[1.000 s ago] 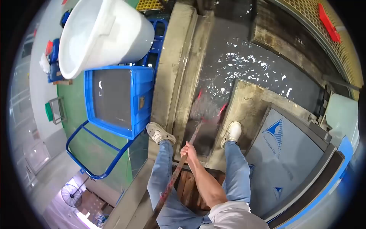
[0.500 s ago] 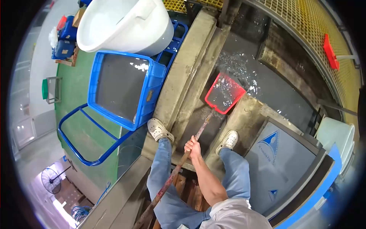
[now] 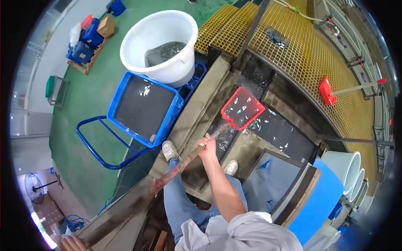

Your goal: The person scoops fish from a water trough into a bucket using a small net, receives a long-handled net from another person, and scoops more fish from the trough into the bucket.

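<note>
Head view: your right hand point(image 3: 208, 147) grips the pole point(image 3: 173, 170), your left hand point(image 3: 72, 243) its butt end, below the blue tub point(image 3: 171, 120). Long axis slants up-right past the tub; red scoop point(image 3: 253, 119) right of it, pointing away from you.

Noted glossy green floor point(image 3: 96, 98) meeting pale white wall point(image 3: 58, 54) at left. Observed yellow square-mesh grating walkway point(image 3: 297, 58) at upper right. Found black wire-caged round fan point(image 3: 33, 188) at lower left, above bright white-violet strip of light point(image 3: 43, 231).
</note>
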`<state>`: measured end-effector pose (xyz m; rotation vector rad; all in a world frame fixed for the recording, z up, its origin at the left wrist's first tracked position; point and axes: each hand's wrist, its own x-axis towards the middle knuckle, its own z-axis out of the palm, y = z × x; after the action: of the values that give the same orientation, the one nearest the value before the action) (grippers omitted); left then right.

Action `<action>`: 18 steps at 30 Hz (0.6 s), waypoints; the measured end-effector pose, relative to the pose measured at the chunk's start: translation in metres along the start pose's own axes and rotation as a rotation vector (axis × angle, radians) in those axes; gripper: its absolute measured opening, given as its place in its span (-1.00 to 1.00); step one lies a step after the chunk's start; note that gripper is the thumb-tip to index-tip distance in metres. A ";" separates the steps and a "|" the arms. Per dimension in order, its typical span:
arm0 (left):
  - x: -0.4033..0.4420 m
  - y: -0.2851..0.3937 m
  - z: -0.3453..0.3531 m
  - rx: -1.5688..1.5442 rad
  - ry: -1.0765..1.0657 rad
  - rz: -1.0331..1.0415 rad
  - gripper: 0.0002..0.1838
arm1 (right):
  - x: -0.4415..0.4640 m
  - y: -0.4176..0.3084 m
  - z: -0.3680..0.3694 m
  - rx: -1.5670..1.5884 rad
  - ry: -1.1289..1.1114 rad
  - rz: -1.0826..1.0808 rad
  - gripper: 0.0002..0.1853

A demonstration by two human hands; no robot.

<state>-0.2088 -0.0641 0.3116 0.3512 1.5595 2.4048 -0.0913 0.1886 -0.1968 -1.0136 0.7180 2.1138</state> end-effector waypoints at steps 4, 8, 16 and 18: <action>0.045 0.065 0.063 -0.134 -0.268 0.037 -0.63 | -0.047 0.016 0.066 -0.018 -0.030 -0.001 -0.68; 0.089 0.131 0.107 0.007 -0.410 0.035 -0.62 | -0.092 0.040 0.135 -0.116 -0.085 -0.039 -0.78; 0.164 0.245 0.130 0.130 -0.486 0.078 -0.61 | -0.134 0.116 0.253 -0.083 -0.115 0.040 -0.96; 0.183 0.264 0.123 0.166 -0.477 0.211 -0.61 | -0.145 0.139 0.277 -0.080 -0.221 0.078 -0.96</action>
<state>-0.3606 -0.0008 0.6144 1.0811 1.5527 2.1125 -0.2525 0.2505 0.0986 -0.7881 0.5757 2.2936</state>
